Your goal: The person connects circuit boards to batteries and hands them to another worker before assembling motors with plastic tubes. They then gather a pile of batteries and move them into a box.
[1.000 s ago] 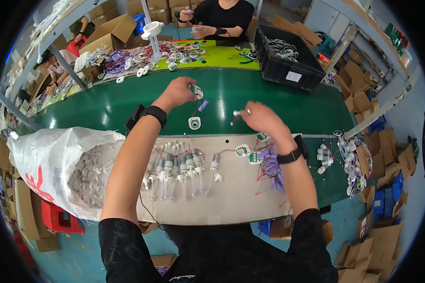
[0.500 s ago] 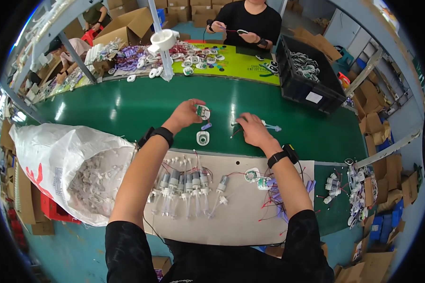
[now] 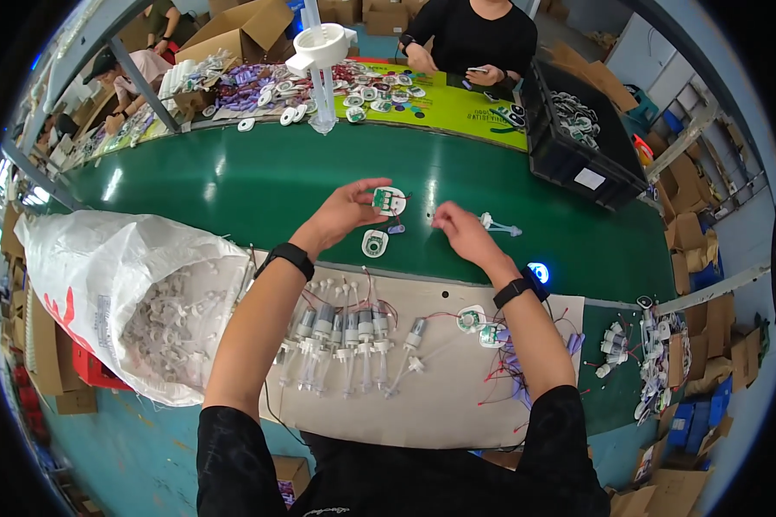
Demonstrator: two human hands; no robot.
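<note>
My left hand (image 3: pixel 343 214) grips a white oval housing (image 3: pixel 391 201) with a green circuit board, holding it just above the green work surface. A small purple battery (image 3: pixel 396 229) is beside the housing's lower edge. Just nearer to me lies a second white oval housing (image 3: pixel 374 243) with a round centre. My right hand (image 3: pixel 464 233) is to the right, its fingers drawn together in a pinch; what they hold, if anything, is too small and blurred to make out. Beyond its knuckles rests a white connector with clear bluish tubes (image 3: pixel 502 227).
On the beige board (image 3: pixel 457 405) are several small grey motors with tubes (image 3: pixel 351 327) and purple batteries with red wires (image 3: pixel 513 366). A white sack (image 3: pixel 103 284) of clear parts stands left. A black crate (image 3: pixel 591 164) sits far right. A co-worker (image 3: pixel 483 43) sits opposite.
My right hand has drawn back slightly from the tubes, its fingers now pinched. A blue light has come on at my right wrist. The co-worker's hands have moved apart. The view has shifted a little.
</note>
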